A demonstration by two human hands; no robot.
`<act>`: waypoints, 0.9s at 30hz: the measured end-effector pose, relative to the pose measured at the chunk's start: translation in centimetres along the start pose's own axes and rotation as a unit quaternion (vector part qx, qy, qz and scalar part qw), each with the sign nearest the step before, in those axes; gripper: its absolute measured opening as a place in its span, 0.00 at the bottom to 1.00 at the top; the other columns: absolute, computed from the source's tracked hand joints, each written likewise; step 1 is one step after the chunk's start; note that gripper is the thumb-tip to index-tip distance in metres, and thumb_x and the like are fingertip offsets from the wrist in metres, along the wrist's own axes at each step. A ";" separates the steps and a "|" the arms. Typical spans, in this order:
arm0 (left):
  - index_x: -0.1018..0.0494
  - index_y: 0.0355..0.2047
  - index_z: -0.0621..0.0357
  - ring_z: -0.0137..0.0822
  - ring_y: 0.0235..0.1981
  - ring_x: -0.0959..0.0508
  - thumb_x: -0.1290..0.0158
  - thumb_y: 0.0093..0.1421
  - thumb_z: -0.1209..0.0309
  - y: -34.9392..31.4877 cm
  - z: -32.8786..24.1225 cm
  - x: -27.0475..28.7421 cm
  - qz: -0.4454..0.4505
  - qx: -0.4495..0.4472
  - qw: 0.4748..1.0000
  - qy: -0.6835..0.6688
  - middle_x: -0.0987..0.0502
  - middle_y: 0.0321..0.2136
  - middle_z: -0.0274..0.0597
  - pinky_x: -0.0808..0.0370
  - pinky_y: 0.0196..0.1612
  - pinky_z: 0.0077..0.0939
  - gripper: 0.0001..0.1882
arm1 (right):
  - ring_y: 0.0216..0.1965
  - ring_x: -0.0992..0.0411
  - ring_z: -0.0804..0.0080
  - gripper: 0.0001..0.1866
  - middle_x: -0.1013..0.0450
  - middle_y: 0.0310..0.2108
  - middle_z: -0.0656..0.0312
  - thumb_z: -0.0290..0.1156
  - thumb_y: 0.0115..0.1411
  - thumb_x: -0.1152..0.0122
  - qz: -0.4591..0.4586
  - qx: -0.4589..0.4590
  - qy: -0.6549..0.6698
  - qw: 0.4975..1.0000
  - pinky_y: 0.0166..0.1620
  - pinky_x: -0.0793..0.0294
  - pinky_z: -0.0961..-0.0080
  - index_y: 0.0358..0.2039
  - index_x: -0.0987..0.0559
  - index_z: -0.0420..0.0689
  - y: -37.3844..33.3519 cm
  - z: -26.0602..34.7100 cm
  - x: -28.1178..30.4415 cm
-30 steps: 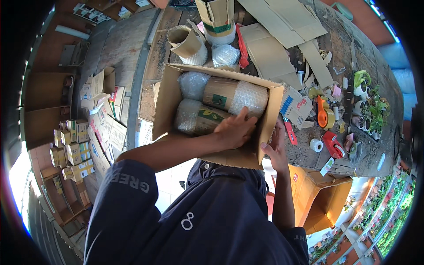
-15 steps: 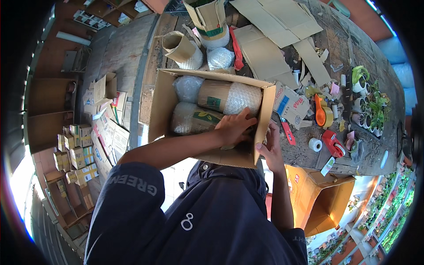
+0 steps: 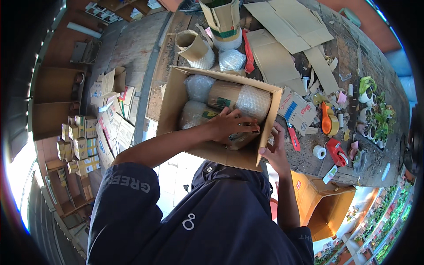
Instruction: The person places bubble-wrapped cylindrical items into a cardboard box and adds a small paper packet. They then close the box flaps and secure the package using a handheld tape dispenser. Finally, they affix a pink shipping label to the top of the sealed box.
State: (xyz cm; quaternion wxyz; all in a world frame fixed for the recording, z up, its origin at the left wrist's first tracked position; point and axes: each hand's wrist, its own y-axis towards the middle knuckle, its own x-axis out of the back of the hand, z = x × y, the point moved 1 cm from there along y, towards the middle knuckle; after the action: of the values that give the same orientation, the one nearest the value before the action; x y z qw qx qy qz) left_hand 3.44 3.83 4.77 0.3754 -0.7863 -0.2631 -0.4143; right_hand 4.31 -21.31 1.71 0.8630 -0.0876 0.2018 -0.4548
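Near the middle of the frame, we have bubble-wrapped cylinders [image 3: 255, 100] inside an open cardboard box [image 3: 171, 102]. Our left hand [image 3: 229, 127] lies over the lower one; we cannot tell whether it grips. Our right hand [image 3: 277, 152] touches the right wall, thumb and fingers apart. Flattened cardboard [image 3: 289, 22] lies upper right.

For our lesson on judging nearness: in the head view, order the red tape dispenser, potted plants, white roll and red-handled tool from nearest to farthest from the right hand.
1. Red-handled tool: just right of the right hand.
2. White roll: farther right.
3. Red tape dispenser: right of the roll.
4. Potted plants: farthest, toward the table's right side.
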 end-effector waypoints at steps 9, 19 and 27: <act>0.22 0.49 0.57 0.41 0.45 0.18 0.39 0.62 0.70 -8.8 2.4 8.5 -0.437 0.099 0.879 -0.162 0.17 0.43 0.43 0.24 0.54 0.36 0.15 | 0.73 0.51 0.55 0.64 0.47 0.70 0.55 0.69 0.45 0.26 -0.005 0.039 -0.046 0.998 0.66 0.36 0.47 0.71 0.49 0.50 -0.1 -0.4 0.8; 0.49 0.75 0.52 0.44 0.74 0.47 0.62 0.71 0.38 -19.5 12.4 -6.7 -0.327 0.308 0.584 -0.676 0.45 0.74 0.44 0.51 0.73 0.45 0.42 | 0.76 0.58 0.51 0.45 0.59 0.76 0.47 0.56 0.72 0.54 -0.007 0.191 -0.270 0.944 0.72 0.51 0.55 0.76 0.58 0.42 2.5 -3.1 0.8; 0.60 0.77 0.53 0.42 0.77 0.58 0.43 0.66 0.48 -14.7 10.7 -5.3 -0.305 0.196 0.687 -0.630 0.56 0.76 0.50 0.57 0.75 0.38 0.51 | 0.76 0.68 0.35 0.59 0.61 0.74 0.35 0.67 0.51 0.32 0.005 0.095 -0.478 0.873 0.72 0.53 0.45 0.74 0.43 0.48 3.7 1.0 -1.9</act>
State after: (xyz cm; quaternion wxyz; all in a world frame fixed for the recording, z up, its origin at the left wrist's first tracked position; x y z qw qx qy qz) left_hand -5.13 20.44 1.74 0.1197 -0.6472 -0.7384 0.1472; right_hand 6.57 -17.64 1.92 0.8605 -0.2109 -0.2796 -0.3700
